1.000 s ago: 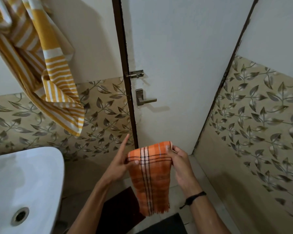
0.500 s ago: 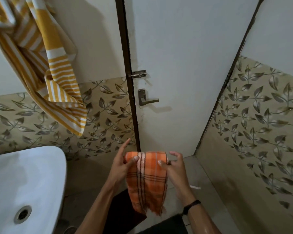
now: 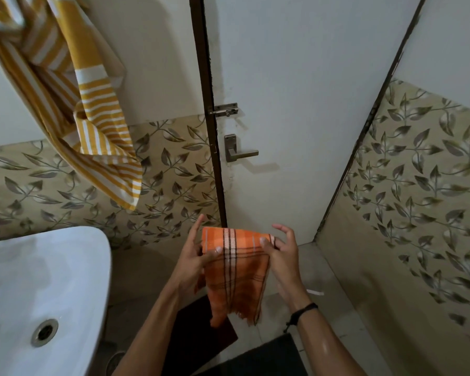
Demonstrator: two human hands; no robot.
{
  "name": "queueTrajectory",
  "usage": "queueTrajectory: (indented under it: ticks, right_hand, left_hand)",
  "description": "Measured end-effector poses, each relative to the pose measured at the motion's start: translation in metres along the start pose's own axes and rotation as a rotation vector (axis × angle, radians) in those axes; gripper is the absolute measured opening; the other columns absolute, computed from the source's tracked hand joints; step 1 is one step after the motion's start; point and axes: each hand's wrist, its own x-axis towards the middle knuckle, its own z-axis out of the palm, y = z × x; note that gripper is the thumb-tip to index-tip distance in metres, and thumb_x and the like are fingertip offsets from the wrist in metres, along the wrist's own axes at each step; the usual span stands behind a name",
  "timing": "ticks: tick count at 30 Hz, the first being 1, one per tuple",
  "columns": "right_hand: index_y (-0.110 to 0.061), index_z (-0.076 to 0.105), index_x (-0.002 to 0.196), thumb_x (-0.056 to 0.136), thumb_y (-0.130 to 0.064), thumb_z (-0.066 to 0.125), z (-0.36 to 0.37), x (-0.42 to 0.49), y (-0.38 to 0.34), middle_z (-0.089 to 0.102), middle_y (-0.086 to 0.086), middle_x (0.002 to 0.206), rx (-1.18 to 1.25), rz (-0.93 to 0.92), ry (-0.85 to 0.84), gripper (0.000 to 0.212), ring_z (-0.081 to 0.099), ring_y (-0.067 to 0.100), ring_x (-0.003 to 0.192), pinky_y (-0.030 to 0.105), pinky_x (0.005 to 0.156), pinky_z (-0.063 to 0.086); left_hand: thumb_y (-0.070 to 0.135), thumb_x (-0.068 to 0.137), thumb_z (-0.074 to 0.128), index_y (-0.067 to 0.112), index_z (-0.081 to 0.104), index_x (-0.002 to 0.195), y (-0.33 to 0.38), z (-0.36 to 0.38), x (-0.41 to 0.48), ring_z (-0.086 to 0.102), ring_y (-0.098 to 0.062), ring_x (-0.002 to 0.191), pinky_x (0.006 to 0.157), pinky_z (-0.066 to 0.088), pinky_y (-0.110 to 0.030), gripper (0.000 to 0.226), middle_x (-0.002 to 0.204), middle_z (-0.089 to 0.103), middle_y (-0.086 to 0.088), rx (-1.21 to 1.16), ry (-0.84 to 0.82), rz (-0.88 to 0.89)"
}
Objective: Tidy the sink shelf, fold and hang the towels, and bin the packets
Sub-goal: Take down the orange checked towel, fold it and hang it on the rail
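I hold a small orange checked towel [image 3: 236,270] folded over, its fringed end hanging down in front of the door. My left hand [image 3: 194,253] pinches its top left corner with the thumb on the front. My right hand [image 3: 281,252] grips the top right corner, fingers partly spread. A yellow and white striped towel [image 3: 92,112] hangs loosely bunched on the wall at the upper left. The white sink [image 3: 38,289] is at the lower left. No shelf or packets are in view.
A white door [image 3: 296,77] with a latch [image 3: 225,111] and lever handle [image 3: 239,151] stands shut straight ahead. Leaf-patterned tiled walls close in left and right. Dark mats [image 3: 198,337] lie on the floor, with a small white scrap [image 3: 315,292] by the right wall.
The orange towel has been folded shorter and both hands have dropped a little lower with it. The view has shifted slightly to the left.
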Motion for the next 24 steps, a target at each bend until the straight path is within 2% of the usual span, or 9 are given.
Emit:
queueTrajectory:
  ticks: [2, 4, 6, 9, 13, 16, 19, 21, 24]
  right_hand:
    - [-0.024, 0.051, 0.126, 0.094, -0.005, 0.067, 0.001, 0.005, -0.005, 0.078, 0.013, 0.093, -0.009, -0.01, -0.068, 0.041, 0.074, 0.025, 0.085, 0.042, 0.081, 0.059]
    - [-0.029, 0.052, 0.126, 0.093, -0.006, 0.068, 0.0, 0.007, -0.005, 0.078, 0.009, 0.095, -0.14, -0.032, -0.15, 0.042, 0.075, 0.025, 0.09, 0.043, 0.082, 0.061]
    - [-0.027, 0.055, 0.122, 0.091, -0.002, 0.069, -0.002, 0.006, -0.004, 0.078, 0.007, 0.094, -0.226, -0.077, -0.156, 0.043, 0.075, 0.025, 0.089, 0.041, 0.078, 0.062]
    - [-0.022, 0.061, 0.112, 0.088, 0.001, 0.071, -0.003, 0.009, -0.007, 0.078, 0.004, 0.091, -0.229, -0.132, -0.092, 0.035, 0.075, 0.021, 0.085, 0.034, 0.072, 0.061]
    - [-0.031, 0.065, 0.101, 0.086, -0.006, 0.077, 0.0, 0.012, -0.011, 0.075, 0.006, 0.098, -0.232, -0.163, -0.069, 0.032, 0.074, 0.023, 0.09, 0.041, 0.074, 0.063]
    - [-0.027, 0.067, 0.093, 0.083, -0.005, 0.079, 0.003, 0.013, -0.015, 0.071, 0.004, 0.095, -0.214, -0.175, 0.05, 0.027, 0.073, 0.022, 0.084, 0.037, 0.071, 0.061]
    - [-0.02, 0.068, 0.094, 0.083, -0.001, 0.078, 0.002, 0.013, -0.021, 0.066, 0.002, 0.102, -0.115, -0.135, 0.132, 0.024, 0.067, 0.015, 0.088, 0.023, 0.069, 0.056]
    - [-0.018, 0.068, 0.101, 0.084, 0.001, 0.076, 0.001, 0.01, -0.026, 0.059, 0.001, 0.115, -0.114, -0.132, 0.102, 0.026, 0.067, 0.015, 0.095, 0.023, 0.07, 0.056]
    - [-0.016, 0.067, 0.108, 0.084, 0.008, 0.072, -0.001, 0.005, -0.034, 0.049, -0.002, 0.123, -0.174, -0.253, -0.043, 0.034, 0.071, 0.014, 0.09, 0.024, 0.07, 0.059]
  left_hand:
    - [-0.003, 0.086, 0.073, 0.041, 0.029, 0.156, -0.001, -0.006, -0.003, 0.07, -0.024, 0.113, 0.086, 0.061, -0.039, 0.094, 0.13, 0.063, -0.011, 0.159, -0.005, 0.032]
    - [-0.004, 0.088, 0.071, 0.038, 0.035, 0.153, -0.003, -0.008, -0.002, 0.073, -0.023, 0.102, 0.082, 0.061, -0.032, 0.086, 0.116, 0.067, -0.013, 0.22, 0.035, 0.069]
    - [-0.001, 0.088, 0.071, 0.038, 0.038, 0.151, -0.003, -0.007, 0.001, 0.074, -0.027, 0.094, 0.081, 0.062, -0.032, 0.081, 0.102, 0.068, -0.019, 0.22, 0.057, 0.083]
    - [0.008, 0.088, 0.075, 0.034, 0.04, 0.151, 0.0, -0.009, 0.008, 0.075, -0.031, 0.096, 0.079, 0.064, -0.038, 0.077, 0.108, 0.072, -0.019, 0.24, 0.107, 0.091]
    - [0.012, 0.089, 0.075, 0.028, 0.051, 0.141, 0.001, -0.012, 0.012, 0.075, -0.031, 0.097, 0.081, 0.064, -0.046, 0.06, 0.111, 0.073, -0.019, 0.271, 0.227, 0.127]
    - [0.004, 0.084, 0.077, 0.03, 0.047, 0.144, 0.006, -0.015, 0.014, 0.073, -0.025, 0.107, 0.086, 0.061, -0.034, 0.071, 0.116, 0.074, -0.015, 0.255, 0.107, 0.093]
    - [-0.004, 0.082, 0.077, 0.033, 0.048, 0.145, 0.006, -0.019, 0.017, 0.071, -0.024, 0.114, 0.099, 0.055, -0.044, 0.079, 0.12, 0.074, -0.011, 0.313, 0.016, 0.062]
    - [-0.004, 0.084, 0.075, 0.036, 0.055, 0.137, 0.004, -0.017, 0.017, 0.073, -0.023, 0.109, 0.098, 0.056, -0.048, 0.069, 0.114, 0.077, -0.007, 0.359, 0.075, 0.104]
    - [0.005, 0.087, 0.076, 0.032, 0.063, 0.125, 0.008, -0.008, 0.017, 0.074, -0.013, 0.101, 0.091, 0.06, -0.043, 0.049, 0.106, 0.078, 0.004, 0.397, 0.2, 0.193]
